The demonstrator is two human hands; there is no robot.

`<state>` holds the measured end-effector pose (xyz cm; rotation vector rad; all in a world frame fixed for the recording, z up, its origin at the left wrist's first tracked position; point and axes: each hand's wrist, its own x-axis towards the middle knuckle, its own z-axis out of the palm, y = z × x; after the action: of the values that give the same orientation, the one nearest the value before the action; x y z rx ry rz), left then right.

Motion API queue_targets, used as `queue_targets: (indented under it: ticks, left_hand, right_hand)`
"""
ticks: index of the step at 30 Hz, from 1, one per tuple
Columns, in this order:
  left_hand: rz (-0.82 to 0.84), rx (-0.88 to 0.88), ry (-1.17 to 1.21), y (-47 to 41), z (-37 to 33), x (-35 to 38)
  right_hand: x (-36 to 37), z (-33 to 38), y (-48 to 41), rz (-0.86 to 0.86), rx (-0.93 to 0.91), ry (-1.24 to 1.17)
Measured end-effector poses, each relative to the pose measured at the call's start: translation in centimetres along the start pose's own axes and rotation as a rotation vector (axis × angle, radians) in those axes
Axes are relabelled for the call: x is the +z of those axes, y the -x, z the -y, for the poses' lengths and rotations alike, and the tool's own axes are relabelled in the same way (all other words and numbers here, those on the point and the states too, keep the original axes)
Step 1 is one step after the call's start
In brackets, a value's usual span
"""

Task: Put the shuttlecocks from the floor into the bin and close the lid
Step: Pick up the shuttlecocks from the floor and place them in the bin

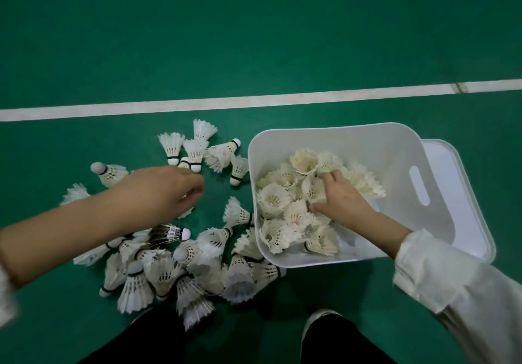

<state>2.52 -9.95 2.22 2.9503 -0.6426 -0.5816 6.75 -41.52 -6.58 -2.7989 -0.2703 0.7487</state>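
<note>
the green floor [254, 39] carries an open white bin [353, 143], its lid [469, 194] lying against the bin's right side. many shuttlecocks [183, 265] are heaped left of the bin, others inside. light, fragile feathers: better pinched at the cork. hands apart: right hand [343, 197] curls round one inside the bin; left hand [166, 191] hovers left, grip unclear.

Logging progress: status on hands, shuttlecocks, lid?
Left hand blurred over floor pile, grip unclear. Right hand inside bin among shuttlecocks, grip unclear. Lid off, beside bin.
</note>
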Motion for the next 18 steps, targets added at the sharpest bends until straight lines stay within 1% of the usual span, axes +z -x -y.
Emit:
queue_targets:
  ticks: [2, 4, 9, 12, 14, 18]
  left_hand:
    - [-0.010, -0.044, 0.007, 0.9, 1.0, 1.5]
    - [-0.007, -0.095, 0.015, 1.6, 1.7, 2.9]
    - [0.010, -0.221, 0.157, 3.4, 3.0, 5.3]
    - [-0.004, -0.279, 0.186, 4.9, 4.3, 6.9]
    - [-0.020, -0.321, 0.211, 6.1, 5.4, 8.2]
    - [-0.061, -0.409, 0.326, 8.6, 7.5, 10.9]
  right_hand:
    - [-1.6, 1.3, 1.1, -0.073, -0.088, 0.058]
    - [-3.4, 3.5, 2.2, -0.127, -0.189, 0.065]
    - [-4.5, 11.6, 3.2, -0.119, -0.438, 0.016]
    - [-2.0, 16.4, 2.4, -0.052, -0.553, 0.060]
    - [0.8, 18.9, 1.6, 0.016, -0.597, 0.110]
    - [6.2, 21.4, 0.6, 0.141, -0.564, 0.171]
